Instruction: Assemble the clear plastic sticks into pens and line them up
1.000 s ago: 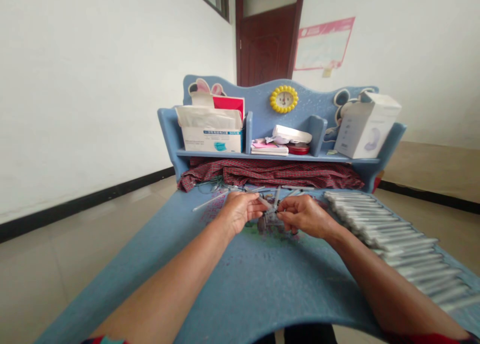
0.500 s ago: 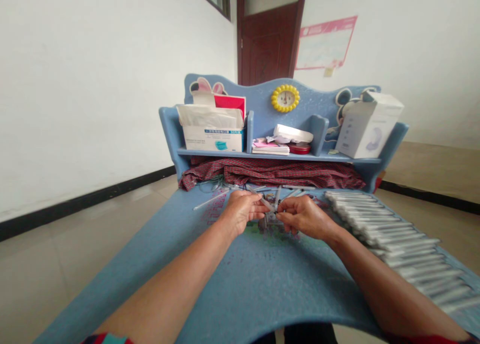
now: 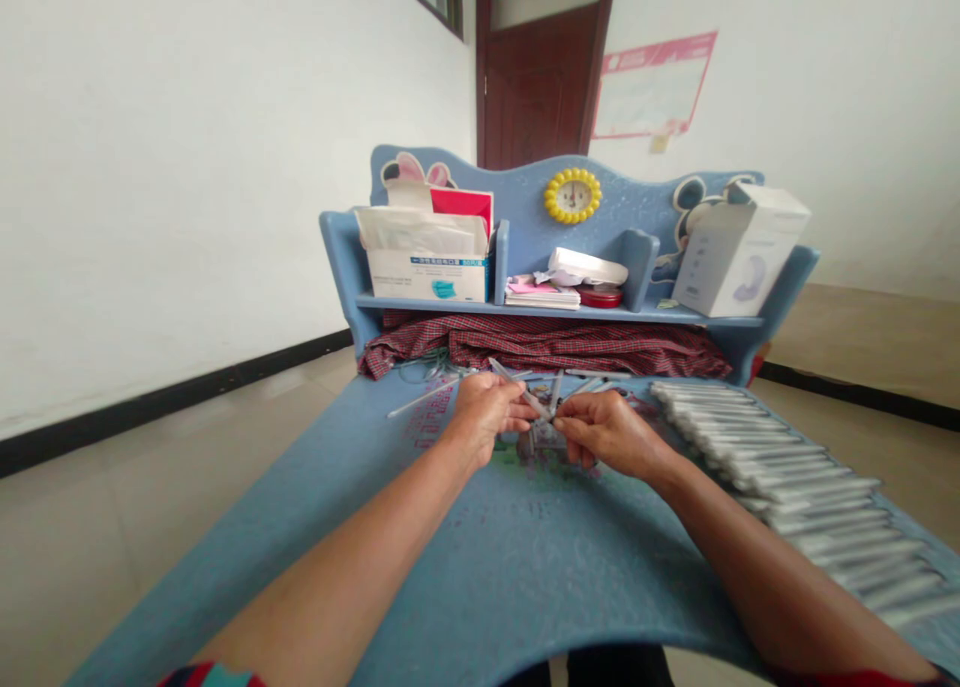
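My left hand is closed on a slim, pale, pen-like tube, which slants from upper left down to the right. Fingers of my right hand pinch at the tube's lower right end; any small part between them is too small to make out. Just behind the hands, more pale tubes lie loose on the blue desk. To the right, a long row of similar whitish tubes is laid side by side, partly behind my right forearm.
Across the desk's back runs a blue shelf holding a mask box, papers and a white carton. Under it lies bunched checked cloth. A single thin stick and greenish strands lie at the back left.
The tube in my left hand shows more length beyond the fingers at its upper left. Both hands stay in nearly the same place, and the view has shifted very slightly.
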Available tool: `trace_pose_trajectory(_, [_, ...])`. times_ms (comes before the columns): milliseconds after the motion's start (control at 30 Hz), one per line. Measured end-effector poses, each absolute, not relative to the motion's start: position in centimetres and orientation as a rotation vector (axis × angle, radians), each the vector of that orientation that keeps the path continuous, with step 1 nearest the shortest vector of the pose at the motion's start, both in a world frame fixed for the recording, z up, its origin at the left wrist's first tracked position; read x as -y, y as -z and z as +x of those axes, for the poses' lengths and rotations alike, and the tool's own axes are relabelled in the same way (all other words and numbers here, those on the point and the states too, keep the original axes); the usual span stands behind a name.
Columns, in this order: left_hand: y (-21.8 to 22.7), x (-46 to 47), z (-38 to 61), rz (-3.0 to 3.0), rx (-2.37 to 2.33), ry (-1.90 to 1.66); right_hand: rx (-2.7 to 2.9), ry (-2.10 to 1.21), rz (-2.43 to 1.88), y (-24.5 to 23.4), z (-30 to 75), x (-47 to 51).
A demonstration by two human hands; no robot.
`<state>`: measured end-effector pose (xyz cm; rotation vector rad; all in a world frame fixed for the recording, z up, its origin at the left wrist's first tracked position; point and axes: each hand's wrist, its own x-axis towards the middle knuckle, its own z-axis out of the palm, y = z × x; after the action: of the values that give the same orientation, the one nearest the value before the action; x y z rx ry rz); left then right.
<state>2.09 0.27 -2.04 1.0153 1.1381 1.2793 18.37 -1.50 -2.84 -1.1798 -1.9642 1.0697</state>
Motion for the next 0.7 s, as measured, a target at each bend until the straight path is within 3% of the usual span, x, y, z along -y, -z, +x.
trace_pose_trajectory(700, [1.9, -0.3, 2.1, 1.020, -1.122, -1.359, 1.973, -0.621, -1.131, 4.3, 17.7, 1.3])
